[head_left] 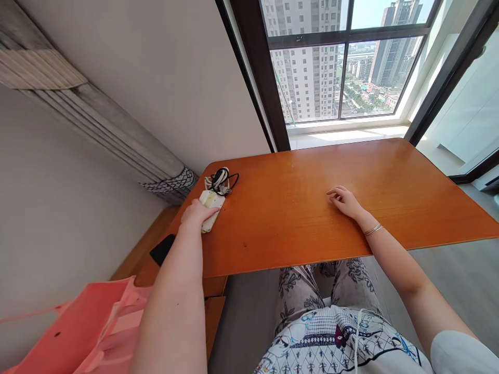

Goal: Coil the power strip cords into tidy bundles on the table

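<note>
At the left end of the orange-brown wooden table [280, 218] lies a white power strip [210, 222]. My left hand [198, 212] is wrapped over its left side, with the thumb across its top. Bundled black and white cords [220, 182] sit at the strip's far end. My right hand [344, 201] rests on the table right of the middle, its fingers loosely curled and apart, with nothing in it. Near my left forearm, a black flat object [162, 250] lies at the table's left side, partly hidden by the arm.
A pink plastic container [89, 322] stands at the lower left, below the table. Beyond the table is a window [343, 78] with dark frames. A tied grey curtain [117, 124] hangs along the left wall. My legs are under the table's front edge.
</note>
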Available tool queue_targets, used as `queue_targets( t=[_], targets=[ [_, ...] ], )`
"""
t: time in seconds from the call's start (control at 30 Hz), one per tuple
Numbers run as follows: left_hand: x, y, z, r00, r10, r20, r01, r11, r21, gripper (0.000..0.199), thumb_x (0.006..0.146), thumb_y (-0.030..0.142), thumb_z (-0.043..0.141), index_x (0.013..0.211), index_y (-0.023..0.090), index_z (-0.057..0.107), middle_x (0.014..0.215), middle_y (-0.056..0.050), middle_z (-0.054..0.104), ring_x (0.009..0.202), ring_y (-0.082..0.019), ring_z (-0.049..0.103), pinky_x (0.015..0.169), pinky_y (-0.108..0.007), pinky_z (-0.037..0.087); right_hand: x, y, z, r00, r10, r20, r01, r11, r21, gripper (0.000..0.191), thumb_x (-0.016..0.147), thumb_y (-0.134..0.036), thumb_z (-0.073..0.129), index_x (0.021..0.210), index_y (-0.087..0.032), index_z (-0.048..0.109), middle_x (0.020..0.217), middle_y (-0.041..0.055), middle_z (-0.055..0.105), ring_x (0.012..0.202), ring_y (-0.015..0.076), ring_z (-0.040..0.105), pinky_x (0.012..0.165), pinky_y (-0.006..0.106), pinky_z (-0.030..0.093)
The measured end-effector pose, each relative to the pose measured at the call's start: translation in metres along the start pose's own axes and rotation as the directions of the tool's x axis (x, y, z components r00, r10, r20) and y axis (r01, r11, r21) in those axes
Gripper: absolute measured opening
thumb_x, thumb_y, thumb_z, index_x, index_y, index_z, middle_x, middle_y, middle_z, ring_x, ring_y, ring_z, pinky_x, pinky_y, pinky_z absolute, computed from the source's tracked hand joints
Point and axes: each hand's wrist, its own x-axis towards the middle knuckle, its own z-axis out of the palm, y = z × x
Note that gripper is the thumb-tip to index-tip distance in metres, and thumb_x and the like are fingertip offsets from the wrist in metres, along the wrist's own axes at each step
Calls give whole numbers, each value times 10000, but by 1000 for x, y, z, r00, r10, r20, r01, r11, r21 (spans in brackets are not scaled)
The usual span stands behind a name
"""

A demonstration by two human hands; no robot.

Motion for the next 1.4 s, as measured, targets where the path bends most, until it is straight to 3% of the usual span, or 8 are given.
queue_targets(
  t=[0.1,0.27,0.47,0.63,0.77,0.93,1.1,1.4],
  targets=[
    [-2,-2,6,976,-212,48,215,974,-70,569,622,584,790,936,181,540,1016,-169,703,1208,-475,609,931,-586,512,0,1,0,1000,3,-3,-4,1000,-8,221,876,-231,572,1027,-218,732,1058,65,665,750,142,640,713,324,572],
    [-12,8,1,981,-195,-2,191,960,-207,585,654,569,775,1013,171,543,1114,-156,680,1291,-474,550,1009,-593,464,2,2,0,1000,23,-2,-23,1000,5,221,877,-236,568,1023,-213,732,1063,69,661,745,138,638,718,323,573],
    [-24,40,6,999,12,-30,-17,987,-163,550,720,338,791,1164,123,548,1274,-164,656,1291,-401,570,1065,-538,460,2,3,-1,1000,27,-3,-27,1000,-10,225,871,-246,574,1031,-213,729,1077,74,663,786,158,651,751,347,578],
    [-49,87,18,970,241,-9,-235,939,-252,652,720,300,796,1300,116,565,1333,-161,659,1252,-356,601,1066,-476,480,1,6,-1,999,31,-30,-31,999,-8,220,876,-249,567,1035,-212,714,1076,73,656,786,157,655,746,352,585],
    [-81,126,27,894,447,30,-416,853,-316,690,720,357,766,1364,205,571,1318,-106,665,1220,-318,625,1027,-415,522,1,8,-2,989,48,-140,-47,999,12,386,872,-311,627,1251,-238,631,1255,112,614,944,200,676,743,361,597],
    [-118,166,38,719,692,58,-631,686,-362,700,739,394,742,1399,239,566,1294,-87,668,1200,-310,626,1050,-413,517,0,7,-5,957,-59,-283,54,998,-27,770,787,-352,760,1480,-282,431,1549,172,417,1258,291,592,965,472,574],
    [-127,191,44,641,767,31,-729,622,-286,708,761,346,716,1439,222,554,1314,-111,662,1201,-328,608,1068,-450,489,1,3,-6,960,-155,-233,134,986,-103,598,816,-311,749,1378,-259,549,1378,141,599,1318,306,566,1136,526,463],
    [-121,192,58,664,742,91,-719,668,-194,702,758,297,670,1448,228,561,1354,-119,669,1261,-355,593,1111,-478,441,1,-1,-4,977,-111,-181,105,994,-45,619,818,-358,782,1388,-260,563,1351,129,619,1273,294,592,1120,518,486]
  ],
)
